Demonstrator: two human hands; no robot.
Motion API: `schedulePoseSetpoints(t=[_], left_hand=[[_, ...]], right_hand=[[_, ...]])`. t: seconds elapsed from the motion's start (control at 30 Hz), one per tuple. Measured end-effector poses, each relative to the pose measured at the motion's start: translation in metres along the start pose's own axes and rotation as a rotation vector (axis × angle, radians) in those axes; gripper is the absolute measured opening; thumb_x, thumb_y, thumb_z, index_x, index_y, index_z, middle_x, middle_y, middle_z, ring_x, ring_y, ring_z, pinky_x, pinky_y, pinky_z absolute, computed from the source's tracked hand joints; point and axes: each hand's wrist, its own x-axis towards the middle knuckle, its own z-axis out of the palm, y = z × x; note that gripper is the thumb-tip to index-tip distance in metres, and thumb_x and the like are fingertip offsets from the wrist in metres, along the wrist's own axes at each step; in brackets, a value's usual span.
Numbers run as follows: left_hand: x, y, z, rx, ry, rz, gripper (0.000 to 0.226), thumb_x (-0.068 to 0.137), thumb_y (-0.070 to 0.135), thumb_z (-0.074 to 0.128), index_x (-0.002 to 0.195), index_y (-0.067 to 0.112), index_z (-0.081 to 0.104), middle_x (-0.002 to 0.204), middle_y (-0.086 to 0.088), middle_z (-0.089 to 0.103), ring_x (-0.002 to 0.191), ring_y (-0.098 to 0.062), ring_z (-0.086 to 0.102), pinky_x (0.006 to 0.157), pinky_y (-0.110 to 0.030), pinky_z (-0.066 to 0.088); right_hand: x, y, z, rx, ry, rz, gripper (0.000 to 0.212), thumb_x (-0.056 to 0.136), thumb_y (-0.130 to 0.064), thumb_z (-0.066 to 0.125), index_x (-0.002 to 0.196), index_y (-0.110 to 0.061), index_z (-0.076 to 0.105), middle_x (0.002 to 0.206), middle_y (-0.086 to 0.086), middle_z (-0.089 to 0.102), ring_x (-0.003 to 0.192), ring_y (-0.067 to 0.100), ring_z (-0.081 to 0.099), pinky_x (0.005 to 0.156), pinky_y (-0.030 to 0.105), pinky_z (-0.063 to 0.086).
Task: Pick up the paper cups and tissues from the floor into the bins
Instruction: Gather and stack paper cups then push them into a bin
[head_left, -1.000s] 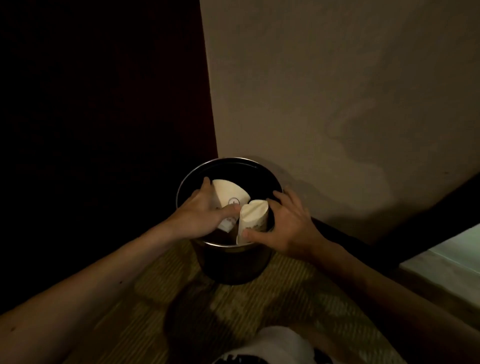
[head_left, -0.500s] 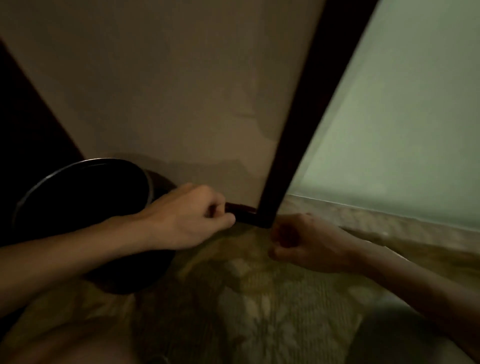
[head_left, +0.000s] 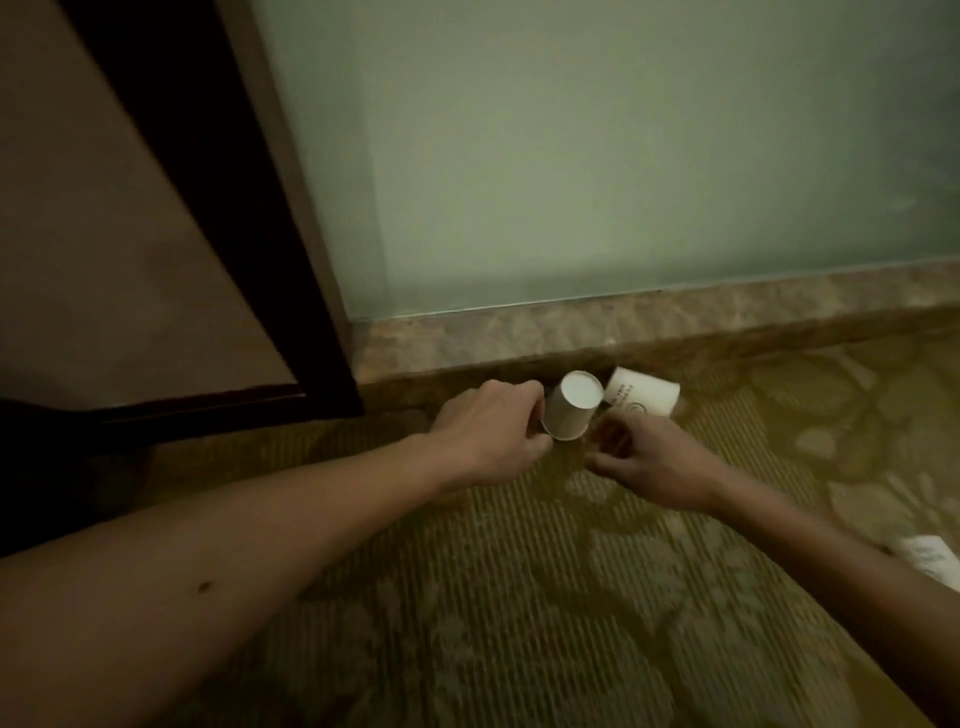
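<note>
Pinched at its rim by the left hand (head_left: 488, 431), the tilted white paper cup (head_left: 571, 413) could be dropped or crushed — nothing is held in the loosely curled right hand (head_left: 649, 467).

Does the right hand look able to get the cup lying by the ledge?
Likely yes: right hand seems empty; lying cup just beyond it, nothing between; left hand grips the other cup.

Right hand (head_left: 649, 462) blurred — grip unclear; white paper (head_left: 930, 561) cut off at right edge.
</note>
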Motion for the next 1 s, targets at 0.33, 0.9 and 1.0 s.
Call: schedulePoseSetpoints(t=[0.33, 0.9, 1.0], left_hand=[[0.099, 0.02, 0.087, -0.183, 0.154, -0.147, 0.071, 0.078, 0.043, 0.078, 0.132, 0.025, 0.035, 0.132, -0.004, 0.042, 0.122, -0.024, 0.044, 0.092, -0.035, 0.04], [0.144, 0.034, 0.112, -0.564, 0.119, -0.271, 0.059, 0.074, 0.052, 0.076, 0.118, 0.026, 0.046, 0.112, 0.005, 0.056, 0.102, -0.015, 0.056, 0.077, -0.03, 0.045], [0.14, 0.037, 0.118, -0.623, -0.024, -0.273, 0.059, 0.082, 0.041, 0.068, 0.133, 0.027, 0.043, 0.12, 0.001, 0.051, 0.108, -0.019, 0.054, 0.094, -0.039, 0.047]], right_hand=[[0.058, 0.102, 0.001, -0.201, 0.435, 0.106, 0.07, 0.087, -0.03, 0.07, 0.146, -0.013, 0.035, 0.145, 0.009, 0.041, 0.133, 0.027, 0.039, 0.106, 0.047, 0.039], [0.05, 0.142, 0.015, 0.334, 0.308, 0.291, 0.063, 0.083, -0.039, 0.074, 0.135, -0.017, 0.046, 0.118, -0.003, 0.058, 0.101, 0.015, 0.059, 0.078, 0.031, 0.052], [0.019, 0.148, 0.017, 0.626, 0.324, 0.321, 0.049, 0.086, -0.039, 0.072, 0.128, -0.02, 0.056, 0.107, -0.01, 0.066, 0.092, 0.008, 0.065, 0.074, 0.028, 0.054]])
